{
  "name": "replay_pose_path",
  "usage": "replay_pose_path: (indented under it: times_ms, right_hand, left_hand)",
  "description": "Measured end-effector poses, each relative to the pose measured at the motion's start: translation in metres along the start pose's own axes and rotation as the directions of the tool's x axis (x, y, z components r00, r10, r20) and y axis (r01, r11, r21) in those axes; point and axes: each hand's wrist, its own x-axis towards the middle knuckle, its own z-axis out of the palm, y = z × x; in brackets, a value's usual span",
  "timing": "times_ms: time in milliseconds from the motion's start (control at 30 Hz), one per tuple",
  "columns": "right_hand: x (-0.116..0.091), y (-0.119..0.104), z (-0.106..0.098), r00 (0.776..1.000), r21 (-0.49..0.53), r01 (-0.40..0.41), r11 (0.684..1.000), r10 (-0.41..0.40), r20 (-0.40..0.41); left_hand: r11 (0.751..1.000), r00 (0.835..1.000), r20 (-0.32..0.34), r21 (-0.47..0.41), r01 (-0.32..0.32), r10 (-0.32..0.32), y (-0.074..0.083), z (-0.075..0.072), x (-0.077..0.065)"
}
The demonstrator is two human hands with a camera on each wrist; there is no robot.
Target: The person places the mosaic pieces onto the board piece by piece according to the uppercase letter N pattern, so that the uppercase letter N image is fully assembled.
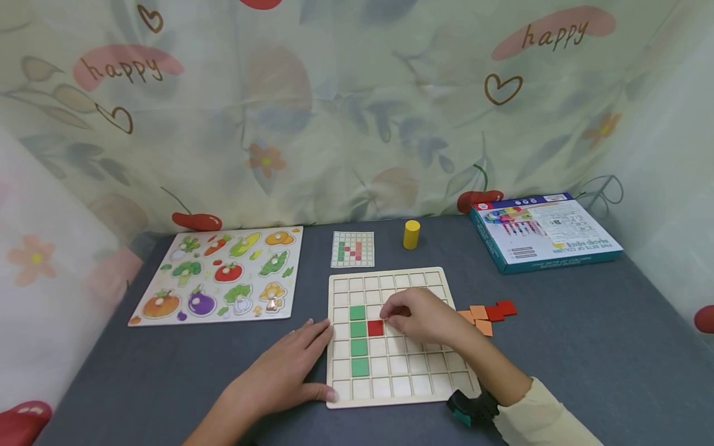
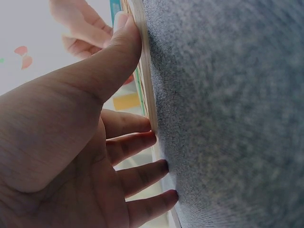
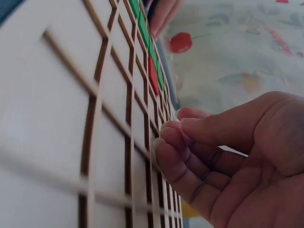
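On the dark grey bench (image 1: 150,384), at the left, lay a white board of painted vegetables (image 1: 212,297). Beside it the left hand (image 1: 287,371) reached up from below, fingers straight and thumb spread well away from them; the fingertips touched the left edge of a pale wooden grid board (image 1: 401,387), and the thumb rested at its lower-left corner. In the grid stood a column of four green square tiles (image 1: 359,347), with one red square tile (image 1: 375,328) just right of the second from top. Next came the right hand (image 1: 421,316), stretched over the board from the lower right, fingers curled, thumb tip drawn against them; whether they touched the board, I could not tell. Beyond its wrist lay loose orange square tiles (image 1: 484,327)
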Motion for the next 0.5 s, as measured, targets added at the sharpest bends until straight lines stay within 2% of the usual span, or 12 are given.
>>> replay_pose_path:
  times_ms: [267, 400, 500]
  right_hand:
    - [-0.034, 0.031, -0.038, 0.999, -0.034, -0.038, 0.999, 0.038, -0.014]
    - [-0.052, 0.048, -0.058, 0.996, -0.028, -0.085, 0.996, 0.084, -0.028]
    - [-0.065, 0.061, -0.072, 0.99, -0.061, -0.129, 0.99, 0.125, -0.064]
  left_hand:
    - [1.0, 1.0, -0.007, -0.001, -0.01, 0.01, 0.0, -0.002, -0.001]
    - [1.0, 1.0, -0.003, -0.004, -0.005, 0.005, 0.001, -0.002, -0.001]
    - [1.0, 1.0, 0.0, -0.005, -0.005, 0.005, 0.001, -0.002, -0.001]
